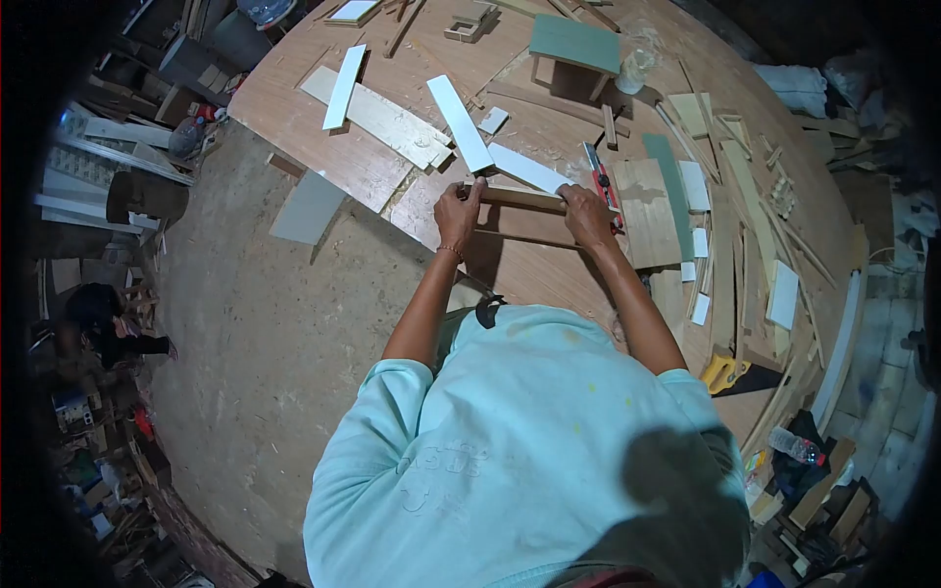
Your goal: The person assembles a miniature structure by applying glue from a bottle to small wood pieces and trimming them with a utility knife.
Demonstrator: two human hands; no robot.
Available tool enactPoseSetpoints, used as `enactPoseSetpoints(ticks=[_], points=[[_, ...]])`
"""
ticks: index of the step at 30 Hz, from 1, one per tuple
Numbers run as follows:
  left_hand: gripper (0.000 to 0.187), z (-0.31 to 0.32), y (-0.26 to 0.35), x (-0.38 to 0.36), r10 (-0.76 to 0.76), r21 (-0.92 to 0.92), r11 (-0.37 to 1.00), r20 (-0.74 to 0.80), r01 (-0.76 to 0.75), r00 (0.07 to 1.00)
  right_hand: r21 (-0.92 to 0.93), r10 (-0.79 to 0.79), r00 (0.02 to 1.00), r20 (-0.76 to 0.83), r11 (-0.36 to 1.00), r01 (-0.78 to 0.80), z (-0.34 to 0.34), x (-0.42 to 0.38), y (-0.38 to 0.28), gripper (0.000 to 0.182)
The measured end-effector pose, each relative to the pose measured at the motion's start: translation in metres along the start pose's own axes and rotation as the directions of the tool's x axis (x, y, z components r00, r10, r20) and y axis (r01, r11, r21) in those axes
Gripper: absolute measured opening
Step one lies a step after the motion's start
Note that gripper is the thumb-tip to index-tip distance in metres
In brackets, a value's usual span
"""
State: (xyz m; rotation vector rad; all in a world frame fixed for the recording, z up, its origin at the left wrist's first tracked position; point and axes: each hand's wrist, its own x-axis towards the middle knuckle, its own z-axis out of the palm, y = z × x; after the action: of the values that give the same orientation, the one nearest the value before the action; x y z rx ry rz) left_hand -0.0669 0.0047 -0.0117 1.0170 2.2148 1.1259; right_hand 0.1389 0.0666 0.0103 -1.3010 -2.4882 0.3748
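My left hand (457, 214) and my right hand (588, 215) grip the two ends of a short wooden strip (522, 199), held level over the near edge of the workbench. The fingers of both hands are closed round it. Just beyond the strip lie a white strip (529, 169) and a second white strip (460, 122), angled toward each other. A red tool (601, 181) with a dark blade-like end rests to the right of my right hand. Left of my left hand is a pale board (385, 122) with another white strip (345, 86) across it.
A small green-topped stool-like piece (575, 47) stands at the back of the workbench (529, 269). Wood offcuts (745, 196) crowd the right side, near a yellow-handled saw (730, 375). A person (108, 323) is at the far left, beyond the concrete floor (235, 323).
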Motion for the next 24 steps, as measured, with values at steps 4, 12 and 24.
enactPoseSetpoints(ticks=[4,12,24], points=[[0.054,-0.001,-0.001,0.003,-0.022,0.049,0.999,0.062,0.019,0.998,0.018,0.021,0.999,0.026,1.000,-0.022,-0.002,-0.001,0.002,0.014],[0.055,0.003,-0.006,0.006,0.031,0.030,0.999,0.021,-0.031,0.999,0.062,0.174,0.981,0.090,0.982,-0.180,-0.026,-0.014,0.024,0.027],[0.054,0.001,-0.004,0.006,0.031,0.020,0.999,0.026,-0.031,0.999,-0.013,0.242,0.924,0.296,0.968,-0.249,-0.032,-0.009,0.050,0.028]])
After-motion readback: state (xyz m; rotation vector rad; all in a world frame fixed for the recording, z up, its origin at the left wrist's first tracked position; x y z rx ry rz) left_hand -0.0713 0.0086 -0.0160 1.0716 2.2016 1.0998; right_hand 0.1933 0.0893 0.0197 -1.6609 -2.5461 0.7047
